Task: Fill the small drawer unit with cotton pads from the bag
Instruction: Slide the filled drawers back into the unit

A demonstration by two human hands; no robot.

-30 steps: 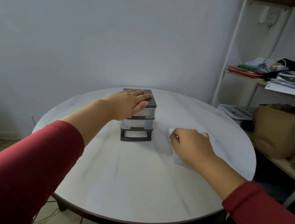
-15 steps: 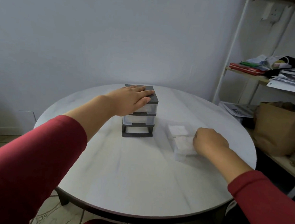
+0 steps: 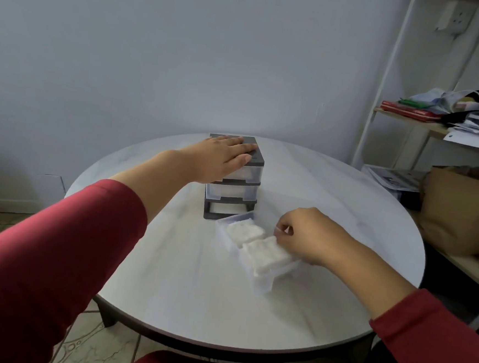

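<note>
Toward the table's point(image 3: 166, 290) far edge, the left hand point(image 3: 220, 158) lay flat on the drawer unit point(image 3: 233, 191); the right hand point(image 3: 311, 235) gripped the pad-filled drawer point(image 3: 265, 280), askew before the empty slot point(image 3: 228, 211), likely needing squaring to slide in.

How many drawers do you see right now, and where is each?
3. Top drawer and middle drawer sit in the drawer unit; the third drawer, holding cotton pads, is out before the empty bottom slot, gripped by the right hand. None seems hidden.

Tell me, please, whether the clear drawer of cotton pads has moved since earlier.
Yes: the drawer has shifted left, its far end now close to the drawer unit.
</note>
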